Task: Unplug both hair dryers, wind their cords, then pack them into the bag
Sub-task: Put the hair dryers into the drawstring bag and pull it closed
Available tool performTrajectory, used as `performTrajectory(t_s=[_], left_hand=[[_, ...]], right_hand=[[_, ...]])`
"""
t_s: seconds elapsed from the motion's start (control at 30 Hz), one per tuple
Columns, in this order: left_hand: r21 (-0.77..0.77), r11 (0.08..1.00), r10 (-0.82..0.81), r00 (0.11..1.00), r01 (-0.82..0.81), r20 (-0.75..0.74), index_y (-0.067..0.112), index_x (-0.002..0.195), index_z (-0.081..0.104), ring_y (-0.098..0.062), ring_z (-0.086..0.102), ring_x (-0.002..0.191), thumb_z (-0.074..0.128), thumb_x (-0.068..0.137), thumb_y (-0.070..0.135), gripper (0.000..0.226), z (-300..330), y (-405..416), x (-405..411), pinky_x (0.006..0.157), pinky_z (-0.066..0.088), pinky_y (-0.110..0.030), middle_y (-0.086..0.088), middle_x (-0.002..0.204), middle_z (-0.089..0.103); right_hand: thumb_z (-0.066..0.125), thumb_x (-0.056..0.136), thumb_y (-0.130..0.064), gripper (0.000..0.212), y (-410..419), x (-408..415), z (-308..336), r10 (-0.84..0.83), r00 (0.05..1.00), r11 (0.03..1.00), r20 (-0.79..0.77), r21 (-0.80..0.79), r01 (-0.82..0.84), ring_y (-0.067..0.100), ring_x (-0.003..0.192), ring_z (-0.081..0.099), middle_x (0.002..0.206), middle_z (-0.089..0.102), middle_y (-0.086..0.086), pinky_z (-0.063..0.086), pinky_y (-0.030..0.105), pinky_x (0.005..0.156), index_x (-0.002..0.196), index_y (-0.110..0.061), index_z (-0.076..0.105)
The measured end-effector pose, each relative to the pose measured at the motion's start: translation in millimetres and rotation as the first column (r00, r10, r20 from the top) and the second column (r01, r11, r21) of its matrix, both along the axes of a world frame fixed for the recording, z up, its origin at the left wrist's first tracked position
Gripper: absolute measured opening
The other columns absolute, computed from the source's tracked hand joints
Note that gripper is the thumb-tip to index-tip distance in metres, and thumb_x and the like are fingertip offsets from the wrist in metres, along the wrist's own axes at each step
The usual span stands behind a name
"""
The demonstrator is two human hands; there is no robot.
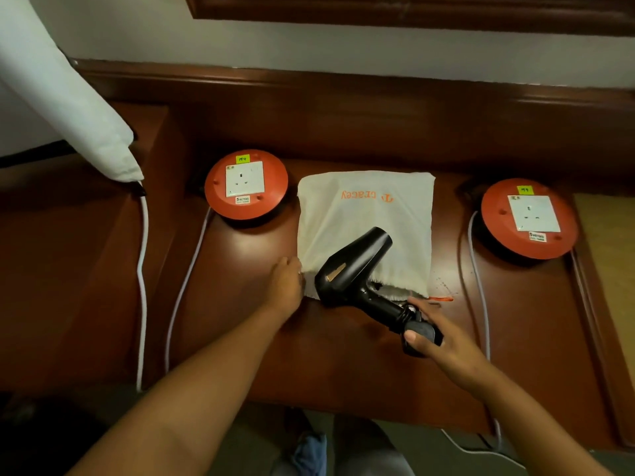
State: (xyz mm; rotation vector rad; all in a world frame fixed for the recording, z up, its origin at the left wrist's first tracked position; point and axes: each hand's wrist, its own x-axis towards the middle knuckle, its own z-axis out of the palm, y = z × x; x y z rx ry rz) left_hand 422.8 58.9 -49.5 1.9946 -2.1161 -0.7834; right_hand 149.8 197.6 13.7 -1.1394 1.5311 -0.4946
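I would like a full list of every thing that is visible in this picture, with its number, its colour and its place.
black plastic hair dryer: one, black, over the bag's near edge, handle held by the right hand
black plug: one, black, at the handle's end, in the right hand
white cloth drawstring bag: one, white with orange lettering, desk centre
round orange socket reels: two, orange with white sockets, left and right of the bag, sockets empty
white cables: several, white, along the desk sides
brown wooden desk: one, reddish brown
white cloth: one, upper left
left hand: on the bag's near left corner
right hand: gripping handle end and plug
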Motion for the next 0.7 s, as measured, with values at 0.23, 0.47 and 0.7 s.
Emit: performTrajectory(t_s=[0.23, 0.47, 0.7], left_hand=[[0.267, 0.909, 0.410, 0.805, -0.321, -0.428, 0.020, 0.103, 0.048, -0.017, 0.054, 0.092, 0.041, 0.091, -0.006, 0.030, 29.2, -16.5, -6.9, 0.060, 0.040, -0.017, 0.001, 0.103, 0.056], [0.227, 0.952, 0.280, 0.889, -0.207, -0.362, 0.014, 0.090, 0.056, -0.021, 0.056, 0.078, 0.052, 0.094, 0.027, 0.015, 34.1, -26.1, -3.3, 0.061, 0.042, -0.029, -0.001, 0.084, 0.060], [0.245, 0.952, 0.283, 0.838, -0.185, -0.467, 0.020, 0.100, 0.062, -0.017, 0.058, 0.086, 0.043, 0.101, 0.028, 0.021, 48.8, -21.9, 1.8, 0.067, 0.044, -0.025, -0.002, 0.093, 0.064]], right_hand=[[0.062, 0.059, -0.079, 0.089, 1.9, 2.5, 12.4, 0.063, 0.991, 0.997, 0.116, 0.031, -0.067, 0.001, 0.106, 0.061, 0.132, 0.049, -0.017, 0.049, 0.014, 0.080, 0.137, -0.042, 0.039], [0.063, 0.060, -0.078, 0.086, 10.3, 5.7, 23.6, 0.151, 0.965, 0.978, 0.215, 0.112, -0.178, 0.007, 0.103, 0.064, 0.133, 0.048, -0.013, 0.052, 0.022, 0.081, 0.136, -0.043, 0.042], [0.065, 0.059, -0.076, 0.089, 6.4, 15.7, 17.5, 0.113, 0.967, 0.984, 0.227, 0.107, -0.140, 0.016, 0.091, 0.069, 0.128, 0.053, -0.001, 0.052, 0.020, 0.073, 0.136, -0.036, 0.043]])
